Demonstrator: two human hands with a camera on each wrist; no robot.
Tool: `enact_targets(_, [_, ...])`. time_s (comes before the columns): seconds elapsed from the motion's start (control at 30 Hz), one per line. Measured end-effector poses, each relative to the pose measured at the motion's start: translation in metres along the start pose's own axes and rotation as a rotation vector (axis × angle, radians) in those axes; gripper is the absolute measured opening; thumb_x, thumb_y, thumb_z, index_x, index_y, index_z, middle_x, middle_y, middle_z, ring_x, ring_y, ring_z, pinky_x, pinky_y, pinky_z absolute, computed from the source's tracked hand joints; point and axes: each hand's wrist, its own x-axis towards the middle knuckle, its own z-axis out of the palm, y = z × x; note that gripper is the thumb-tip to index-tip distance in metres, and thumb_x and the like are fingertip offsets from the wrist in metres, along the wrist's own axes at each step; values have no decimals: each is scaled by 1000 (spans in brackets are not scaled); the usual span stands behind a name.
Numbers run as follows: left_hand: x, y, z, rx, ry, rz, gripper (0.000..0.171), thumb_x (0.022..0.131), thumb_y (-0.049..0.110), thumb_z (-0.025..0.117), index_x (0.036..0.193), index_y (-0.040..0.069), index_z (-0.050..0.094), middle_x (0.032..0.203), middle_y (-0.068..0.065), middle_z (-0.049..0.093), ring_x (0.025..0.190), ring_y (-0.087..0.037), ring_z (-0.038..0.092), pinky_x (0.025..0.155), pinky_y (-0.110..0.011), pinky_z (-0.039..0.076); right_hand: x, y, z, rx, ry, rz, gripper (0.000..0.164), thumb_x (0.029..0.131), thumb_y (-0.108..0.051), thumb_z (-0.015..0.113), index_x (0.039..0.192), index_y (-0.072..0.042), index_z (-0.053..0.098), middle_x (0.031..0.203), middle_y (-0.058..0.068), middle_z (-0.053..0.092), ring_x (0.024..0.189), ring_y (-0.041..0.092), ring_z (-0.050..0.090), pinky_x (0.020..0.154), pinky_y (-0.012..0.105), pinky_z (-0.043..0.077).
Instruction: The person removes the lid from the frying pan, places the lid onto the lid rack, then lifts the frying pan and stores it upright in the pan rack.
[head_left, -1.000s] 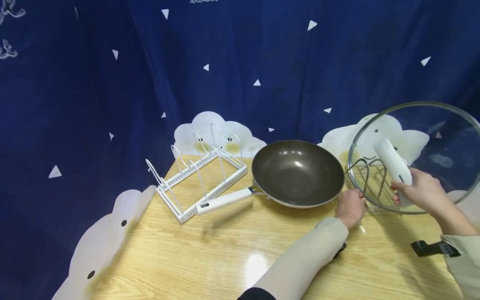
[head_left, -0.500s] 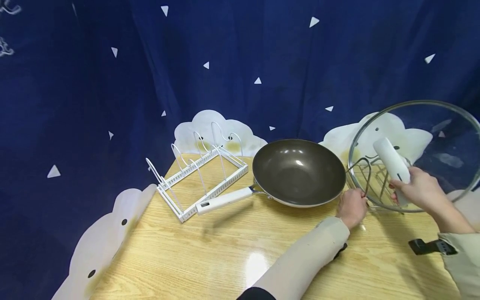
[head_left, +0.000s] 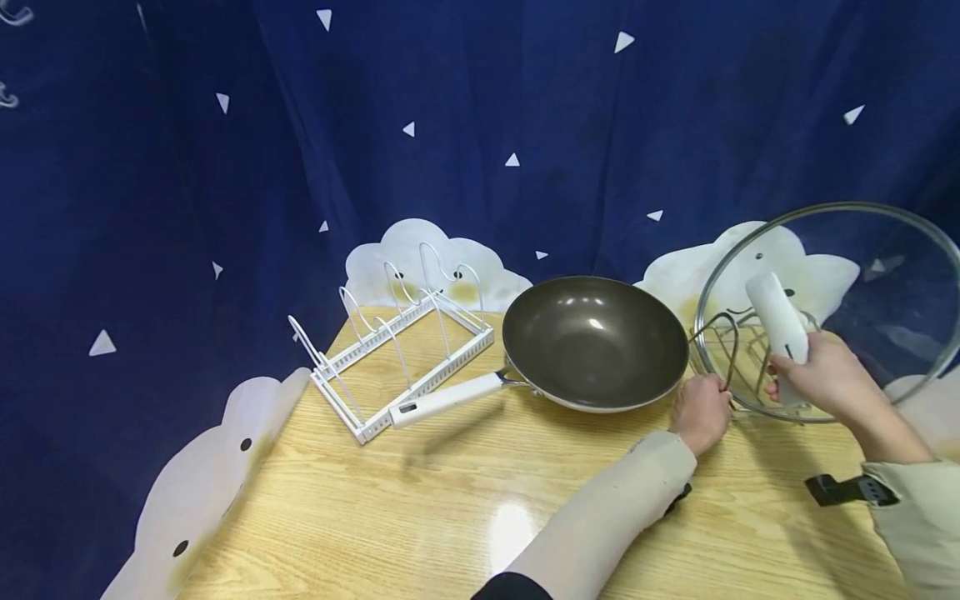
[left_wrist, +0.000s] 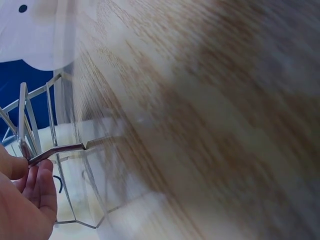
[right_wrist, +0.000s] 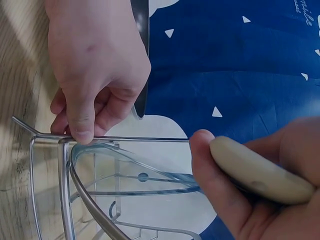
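The left hand pinches a metal wire rack; the right hand grips a round glass lid by its white handle.

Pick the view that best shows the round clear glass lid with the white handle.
Head: it shows the round clear glass lid nearly whole, with its white handle partly covered by the right hand. Right wrist: closer, but the lid is foreshortened and only partly shown. Left wrist: can't make the lid out.
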Motion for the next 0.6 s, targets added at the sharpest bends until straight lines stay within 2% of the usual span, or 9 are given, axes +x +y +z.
enact_targets(0.23, [-2,1,-1,7,8,1,6,89,33,65,83,32,65,75,19,54,67,3,51,53,-16,38,-1,-2,0,-93,43,-17,45,95,-17,48,109,24,38,81,31,56,61,27,61,49,37,48])
enact_targets(0.47, [-1,1,-2,29,14,14,12,89,34,65,78,31,61,73,17,54,66,1,52,52,-17,38,-1,-3,1,-71,29,-7,46,96,-18,45,113,23,34,81,29,57,63,26,61,51,36,48])
enact_targets(0.6, [0,2,-2,26,-2,2,15,90,34,65,76,30,59,71,17,54,65,1,52,52,-18,38,-1,-3,0,-87,30,-9,45,96,-18,46,111,23,37,78,25,58,63,26,61,50,35,47])
